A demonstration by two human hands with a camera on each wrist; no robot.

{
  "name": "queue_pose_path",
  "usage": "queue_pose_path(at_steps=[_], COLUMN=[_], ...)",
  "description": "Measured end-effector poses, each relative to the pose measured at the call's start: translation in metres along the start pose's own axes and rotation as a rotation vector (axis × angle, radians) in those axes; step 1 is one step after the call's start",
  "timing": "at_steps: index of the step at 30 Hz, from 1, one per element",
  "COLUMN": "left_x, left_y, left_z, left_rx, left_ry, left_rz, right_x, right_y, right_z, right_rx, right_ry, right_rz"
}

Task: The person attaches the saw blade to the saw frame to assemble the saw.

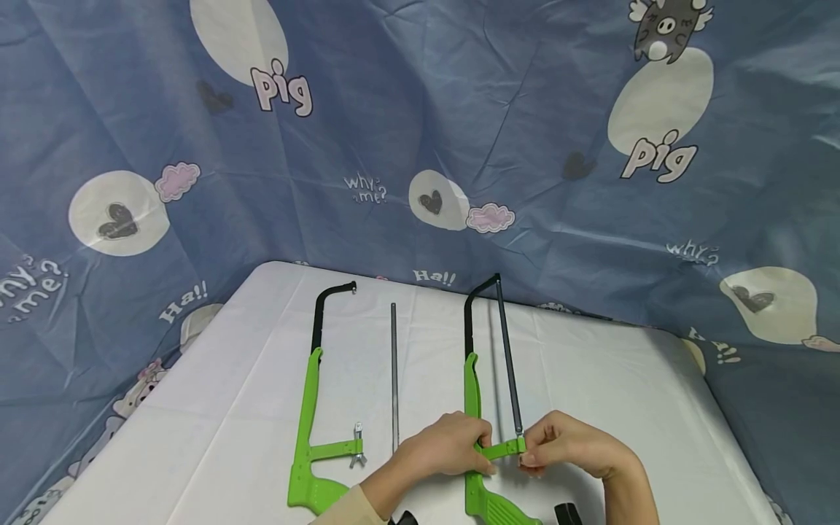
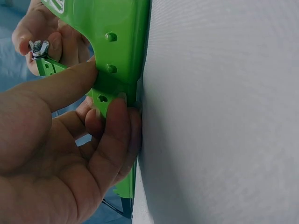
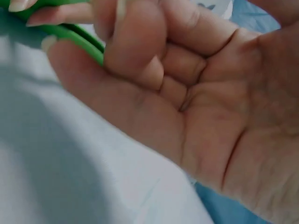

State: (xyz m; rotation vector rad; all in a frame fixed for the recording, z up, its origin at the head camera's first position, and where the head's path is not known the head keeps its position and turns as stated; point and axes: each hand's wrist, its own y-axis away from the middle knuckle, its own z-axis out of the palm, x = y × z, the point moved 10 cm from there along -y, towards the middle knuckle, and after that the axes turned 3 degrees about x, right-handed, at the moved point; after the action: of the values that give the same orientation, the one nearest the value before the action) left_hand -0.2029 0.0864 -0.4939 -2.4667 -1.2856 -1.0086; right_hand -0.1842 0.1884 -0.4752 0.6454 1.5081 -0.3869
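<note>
A green and black hacksaw (image 1: 471,394) stands on edge on the white table, its grey blade (image 1: 508,357) running from the far tip to the green cross arm (image 1: 504,449). My left hand (image 1: 446,446) grips the frame where that arm joins it, thumb and fingers on either side in the left wrist view. At the arm's outer end, my right hand (image 1: 574,443) has its thumb and fingertips on the silver wing nut (image 2: 38,47). In the right wrist view, curled fingers (image 3: 135,42) hide the nut.
Left of the hands lies a second green hacksaw (image 1: 305,415) without a blade, its own wing nut (image 1: 357,461) at the arm's end. A loose grey blade (image 1: 394,372) lies between the saws. Blue printed cloth (image 1: 420,131) hangs behind the white table (image 1: 216,408).
</note>
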Motion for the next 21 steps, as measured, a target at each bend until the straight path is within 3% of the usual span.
queue_pose_path(at_steps=[13, 21], left_x=[0.004, 0.003], left_y=[0.000, 0.001], left_z=[-0.001, -0.001], left_rx=[0.010, 0.009], left_ry=[-0.027, -0.016], left_rz=[0.012, 0.006], right_x=[0.013, 0.016], right_y=[-0.001, 0.000], right_z=[-0.002, -0.005], right_rx=[-0.073, -0.060], right_ry=[-0.171, -0.119], right_rz=[-0.049, -0.039])
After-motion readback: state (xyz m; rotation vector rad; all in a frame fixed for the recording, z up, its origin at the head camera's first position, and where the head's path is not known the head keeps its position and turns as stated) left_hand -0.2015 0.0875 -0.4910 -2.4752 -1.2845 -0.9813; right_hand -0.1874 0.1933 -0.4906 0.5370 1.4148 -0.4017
